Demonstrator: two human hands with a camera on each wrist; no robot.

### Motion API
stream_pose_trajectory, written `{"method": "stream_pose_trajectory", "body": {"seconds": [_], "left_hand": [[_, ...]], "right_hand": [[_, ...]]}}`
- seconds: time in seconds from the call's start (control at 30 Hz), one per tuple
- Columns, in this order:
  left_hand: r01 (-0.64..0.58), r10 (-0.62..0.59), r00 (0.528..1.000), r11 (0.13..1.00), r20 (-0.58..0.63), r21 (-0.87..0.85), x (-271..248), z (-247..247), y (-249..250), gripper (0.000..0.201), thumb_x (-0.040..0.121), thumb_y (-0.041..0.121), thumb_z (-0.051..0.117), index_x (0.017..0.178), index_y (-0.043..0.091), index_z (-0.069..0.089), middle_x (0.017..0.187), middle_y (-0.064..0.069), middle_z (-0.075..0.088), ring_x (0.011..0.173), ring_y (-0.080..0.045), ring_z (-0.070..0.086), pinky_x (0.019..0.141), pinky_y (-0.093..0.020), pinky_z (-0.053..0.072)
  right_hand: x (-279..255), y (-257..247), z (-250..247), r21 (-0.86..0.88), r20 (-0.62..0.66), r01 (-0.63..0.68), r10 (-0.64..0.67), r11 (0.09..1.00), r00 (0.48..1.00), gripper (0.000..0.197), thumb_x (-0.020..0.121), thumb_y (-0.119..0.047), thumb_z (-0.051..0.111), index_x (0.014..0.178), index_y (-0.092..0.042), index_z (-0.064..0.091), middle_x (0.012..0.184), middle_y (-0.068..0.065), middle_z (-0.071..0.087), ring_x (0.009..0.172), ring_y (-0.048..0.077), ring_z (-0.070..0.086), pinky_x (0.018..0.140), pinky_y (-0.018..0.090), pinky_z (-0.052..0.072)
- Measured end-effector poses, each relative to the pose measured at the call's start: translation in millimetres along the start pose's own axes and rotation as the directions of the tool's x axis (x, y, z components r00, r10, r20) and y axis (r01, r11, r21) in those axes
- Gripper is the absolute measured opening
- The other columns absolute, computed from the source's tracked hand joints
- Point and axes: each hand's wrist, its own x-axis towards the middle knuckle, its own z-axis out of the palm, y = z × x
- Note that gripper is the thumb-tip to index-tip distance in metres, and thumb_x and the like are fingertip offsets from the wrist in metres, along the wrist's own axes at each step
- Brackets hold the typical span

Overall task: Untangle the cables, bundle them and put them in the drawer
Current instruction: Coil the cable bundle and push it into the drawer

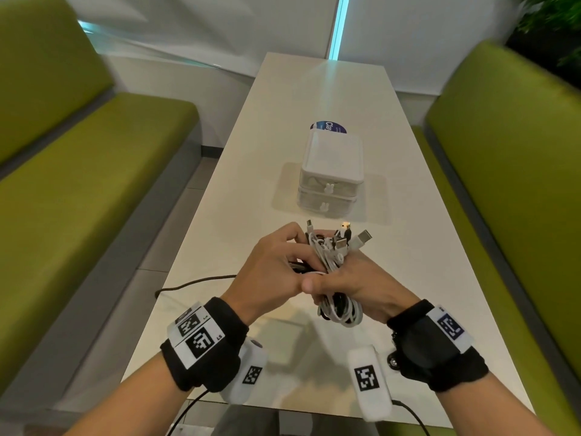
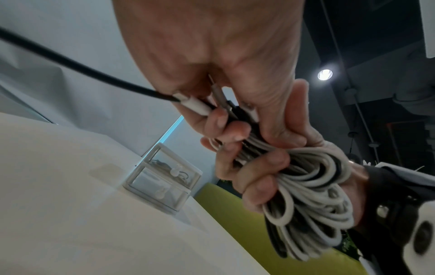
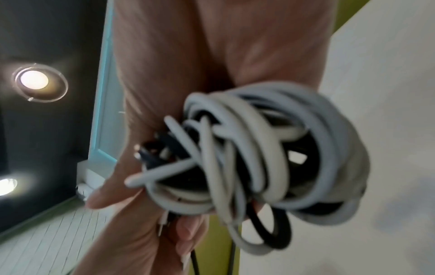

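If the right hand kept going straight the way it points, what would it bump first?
Probably the small white drawer box, straight ahead of the right hand gripping the cable bundle; depth is uncertain.

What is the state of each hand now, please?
Left hand: fingers pinch the black cable and connector ends.
Right hand: grip closed around the coiled bundle of white and black cables.

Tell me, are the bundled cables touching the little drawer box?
Apart. In the head view the cable bundle sits in both hands, with bare table between it and the drawer box.
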Motion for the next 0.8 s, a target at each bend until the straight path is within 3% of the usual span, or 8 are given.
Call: {"method": "stream_pose_trajectory", "body": {"seconds": [0.1,0.23,0.3,0.43,0.53,0.6,0.7,0.8], "left_hand": [[-0.034,0.035,0.999,0.999,-0.028,0.031,1,-2,11,0.011,0.063,0.028,0.083,0.071,0.028,0.074,0.09,0.007,0.05,0.079,-0.011,0.06,0.066,-0.026,0.049],[0.129,-0.13,0.991,0.991,-0.016,-0.046,6,-5,15,0.073,0.046,0.038,0.086,0.102,0.039,0.039,0.105,0.012,0.051,0.061,-0.023,0.061,0.06,-0.049,0.054],[0.087,-0.087,0.996,0.996,0.034,0.005,7,-7,12,0.087,0.046,0.04,0.089,0.109,0.043,0.027,0.12,0.011,0.047,0.055,-0.024,0.063,0.056,-0.048,0.054],[-0.042,0.03,0.989,0.996,0.146,0.076,15,-17,9,0.104,0.053,0.04,0.089,0.13,0.042,0.019,0.129,0.011,0.044,0.042,-0.014,0.058,0.051,-0.025,0.048],[-0.063,0.038,0.987,0.984,0.156,0.164,22,-19,12,0.115,0.049,0.043,0.091,0.136,0.048,0.016,0.132,0.016,0.046,0.046,-0.013,0.06,0.056,-0.025,0.05],[0.019,-0.039,0.991,0.988,0.13,0.155,22,-22,10,0.11,0.05,0.053,0.084,0.137,0.051,0.018,0.13,0.02,0.048,0.05,-0.012,0.062,0.06,-0.026,0.05],[0.104,-0.137,0.979,0.973,0.152,0.205,16,-29,1,0.074,0.07,0.078,0.05,0.135,0.047,0.034,0.114,0.018,0.063,0.06,-0.002,0.065,0.067,-0.024,0.049],[0.066,-0.125,0.984,0.92,0.13,0.386,9,-21,-2,0.058,0.089,0.068,0.033,0.134,0.036,0.051,0.086,0.015,0.068,0.069,0.002,0.061,0.071,-0.026,0.045]], "right_hand": [[-2,8,-3,0.221,0.032,-0.113,0.109,0.969,0.994,0.028,0.072,-0.012,0.079,0.093,-0.004,0.062,0.056,0.003,0.056,0.051,0.02,0.054,0.053,0.03,0.049],[-1,11,-1,0.402,0.088,-0.283,0.271,0.871,0.959,0.032,0.079,-0.022,0.073,0.055,-0.01,0.054,0.042,0.0,0.043,0.044,0.014,0.049,0.054,0.028,0.046],[0,8,2,0.357,0.075,-0.285,0.277,0.889,0.958,0.027,0.081,-0.019,0.069,0.058,-0.009,0.059,0.042,0.001,0.047,0.043,0.015,0.05,0.054,0.028,0.046],[1,0,4,0.307,0.096,-0.302,0.287,0.902,0.953,0.026,0.084,-0.018,0.065,0.061,-0.006,0.064,0.044,0.003,0.052,0.047,0.015,0.054,0.056,0.028,0.049],[2,-4,4,0.315,0.069,-0.286,0.279,0.905,0.958,0.019,0.083,-0.016,0.066,0.066,-0.008,0.07,0.051,0.007,0.055,0.046,0.016,0.054,0.053,0.027,0.05],[1,-3,0,0.363,0.024,-0.261,0.271,0.894,0.962,0.017,0.085,-0.014,0.065,0.069,-0.008,0.068,0.058,0.008,0.056,0.046,0.017,0.054,0.052,0.027,0.05],[-1,0,-8,0.441,-0.025,-0.23,0.268,0.867,0.963,0.004,0.084,-0.01,0.067,0.082,-0.008,0.065,0.063,0.005,0.054,0.049,0.017,0.053,0.056,0.031,0.05],[-2,2,-6,0.405,-0.068,-0.171,0.217,0.898,0.974,0.007,0.086,-0.004,0.064,0.091,-0.006,0.061,0.064,0.006,0.05,0.052,0.017,0.051,0.056,0.032,0.049]]}}
